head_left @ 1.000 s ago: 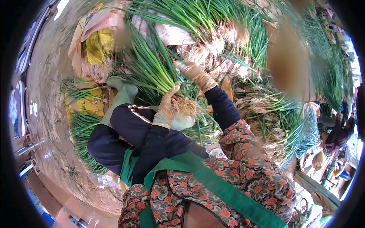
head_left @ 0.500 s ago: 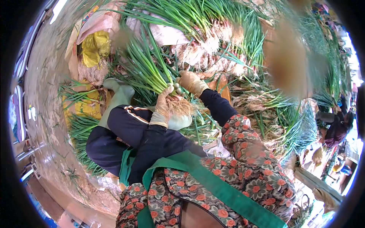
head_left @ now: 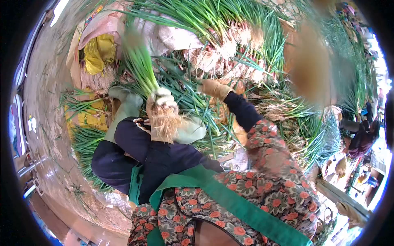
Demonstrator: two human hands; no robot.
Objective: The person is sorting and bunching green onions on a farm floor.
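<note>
My left hand (head_left: 162, 104), in a pale glove, is wrapped round the lower stems of a bunch of green onions (head_left: 143, 67). The green leaves point up and away from me, and the tan roots (head_left: 165, 123) hang over the glove toward me. To the right, apart from the bunch, my gloved right hand (head_left: 215, 89) hovers over loose green onion leaves (head_left: 193, 98). Its fingers look drawn together; whatever is in them is too small or blurred to name.
A large pile of green onions (head_left: 230, 37) lies ahead, roots toward me. More onions (head_left: 287, 108) lie at right and beside my bent leg at left (head_left: 88, 143). A yellow bag (head_left: 98, 53) stands upper left. Another person (head_left: 363, 137) is at far right.
My left hand has swung left with the bunch, turning its roots toward me. My right hand has come off the bulbs and moved slightly right, away from the bunch.
</note>
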